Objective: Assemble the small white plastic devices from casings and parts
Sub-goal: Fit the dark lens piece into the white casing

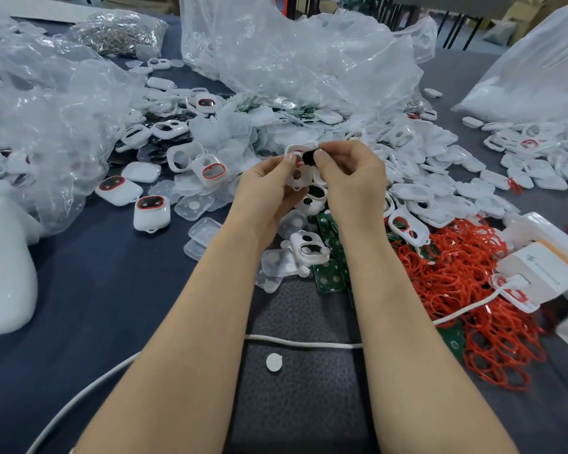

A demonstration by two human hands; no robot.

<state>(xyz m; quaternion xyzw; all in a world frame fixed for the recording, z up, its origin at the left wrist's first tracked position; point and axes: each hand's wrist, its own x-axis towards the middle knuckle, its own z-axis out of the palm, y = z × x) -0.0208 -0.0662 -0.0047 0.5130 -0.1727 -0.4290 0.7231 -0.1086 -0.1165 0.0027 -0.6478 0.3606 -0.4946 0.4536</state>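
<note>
At frame centre, the left hand grips a white casing steady so the right hand can pinch a small black part into it.

I get bright, even overhead light; only faint soft shadows on the counter. Glare patches on the clear plastic bags. Sharp where left hand and right hand meet; edges bend, white box at right is blurred.

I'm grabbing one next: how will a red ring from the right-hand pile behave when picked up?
Likely floppy: the red rings lie thin and bent out of shape. They overlap in a tangle, so neighbours may lift too.
</note>
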